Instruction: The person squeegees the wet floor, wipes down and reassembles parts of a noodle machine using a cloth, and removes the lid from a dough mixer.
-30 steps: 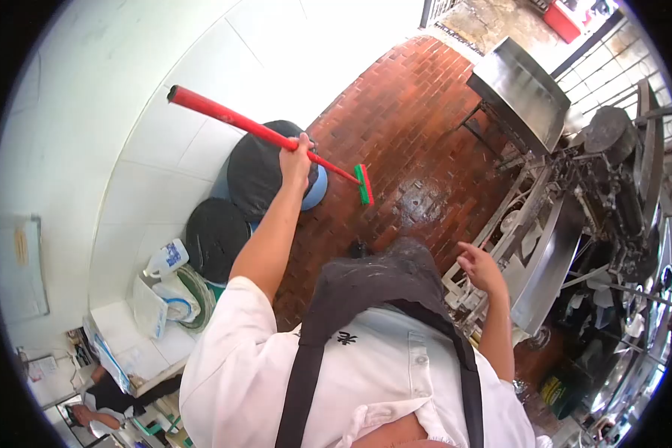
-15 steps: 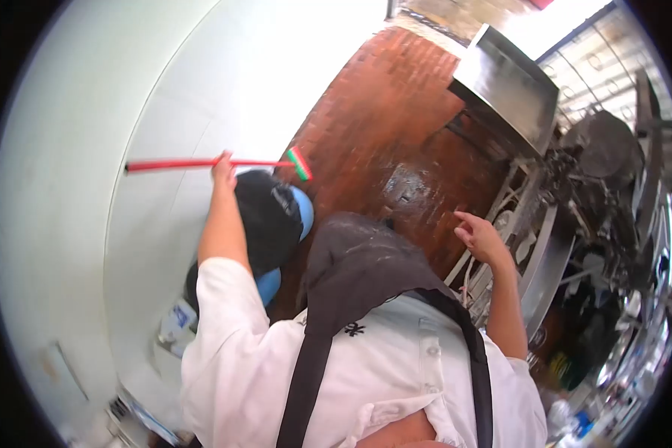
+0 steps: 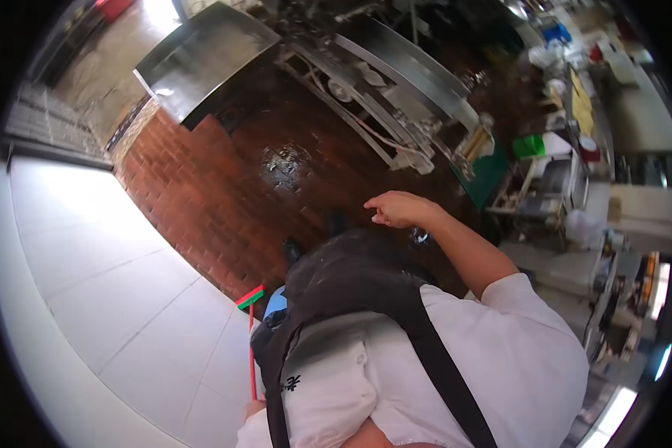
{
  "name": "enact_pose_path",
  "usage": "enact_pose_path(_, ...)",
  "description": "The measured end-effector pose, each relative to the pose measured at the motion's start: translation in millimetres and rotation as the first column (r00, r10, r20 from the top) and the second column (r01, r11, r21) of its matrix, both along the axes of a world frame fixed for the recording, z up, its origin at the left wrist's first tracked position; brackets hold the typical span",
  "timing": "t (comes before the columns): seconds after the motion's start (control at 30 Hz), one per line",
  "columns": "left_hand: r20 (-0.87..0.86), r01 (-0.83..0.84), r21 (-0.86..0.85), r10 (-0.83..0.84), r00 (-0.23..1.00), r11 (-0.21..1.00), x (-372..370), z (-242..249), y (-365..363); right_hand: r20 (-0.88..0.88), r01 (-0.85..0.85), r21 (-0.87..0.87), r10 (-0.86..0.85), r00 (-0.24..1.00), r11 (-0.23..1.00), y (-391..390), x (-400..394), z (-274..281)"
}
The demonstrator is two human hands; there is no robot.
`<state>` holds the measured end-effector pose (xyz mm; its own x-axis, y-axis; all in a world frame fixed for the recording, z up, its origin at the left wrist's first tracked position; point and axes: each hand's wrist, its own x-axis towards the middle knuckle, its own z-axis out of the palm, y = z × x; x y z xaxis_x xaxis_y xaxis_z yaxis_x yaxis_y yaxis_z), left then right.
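Observation:
A long-handled floor brush (image 3: 252, 351) with a red handle and a red and green head stands out along the white wall at the lower left. My left hand (image 3: 254, 408) is at the near end of its handle, closed around it; the sleeve and apron hide most of the hand. My right hand (image 3: 400, 209) hangs over the dark wet floor, holding nothing, with its index finger stretched out and the other fingers loosely bent. Beside the brush head, part of a light blue object (image 3: 276, 302) with black plastic shows behind my apron (image 3: 351, 272).
Reddish brick flooring (image 3: 194, 187) runs along the white wall (image 3: 149, 313). A stainless steel cabinet (image 3: 209, 60) stands ahead, joined by a metal frame (image 3: 351, 112) with hoses. To the right are cluttered shelves (image 3: 552, 187) and a green container (image 3: 529, 146).
My view has swung to the right, so the wall and brush now appear lower left. My left hand has dropped close to my body, still at the handle. My right hand remains free.

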<state>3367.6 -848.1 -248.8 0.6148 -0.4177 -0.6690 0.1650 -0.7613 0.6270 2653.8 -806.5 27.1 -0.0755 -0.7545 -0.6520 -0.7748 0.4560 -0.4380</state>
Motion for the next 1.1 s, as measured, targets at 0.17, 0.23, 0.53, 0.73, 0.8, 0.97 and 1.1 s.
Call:
enact_pose_path(0.17,-0.131,0.341,0.174,-0.321,0.938,0.924,-45.1,19.6,4.2,-0.009,0.154,0.005,-0.154,0.988,0.988,50.6,-1.1,4.9)
enact_pose_path(0.23,-0.164,0.463,0.225,-0.435,0.885,0.857,-53.1,25.1,1.8,0.002,0.216,-0.015,-0.216,0.976,0.976,72.3,-5.3,4.9)
enact_pose_path(0.53,-0.14,0.895,0.245,-0.9,0.413,0.372,-214.0,44.6,-86.5,0.086,0.575,-0.185,-0.57,0.817,0.797,288.3,-25.7,-16.7)
enact_pose_path(0.73,-0.01,0.904,-0.277,-0.94,-0.342,-0.326,-586.7,59.6,-7.2,0.124,0.789,-0.056,-0.78,0.614,0.612,489.0,-49.6,3.9)
enact_pose_path(0.8,-0.118,0.849,-0.335,-0.876,-0.467,-0.408,-679.2,88.8,55.1,0.094,0.824,-0.092,-0.819,0.566,0.559,546.3,-57.7,-3.3)
enact_pose_path(0.97,-0.117,0.674,-0.25,-0.669,-0.734,-0.695,-774.0,115.5,147.7,0.111,0.89,-0.134,-0.886,0.451,0.436,614.9,-86.1,0.0)
enact_pose_path(1.1,-0.35,0.745,0.056,-0.712,-0.609,-0.665,-776.5,34.2,131.0,0.237,0.915,-0.152,-0.885,0.4,0.373,632.0,-130.3,11.6)
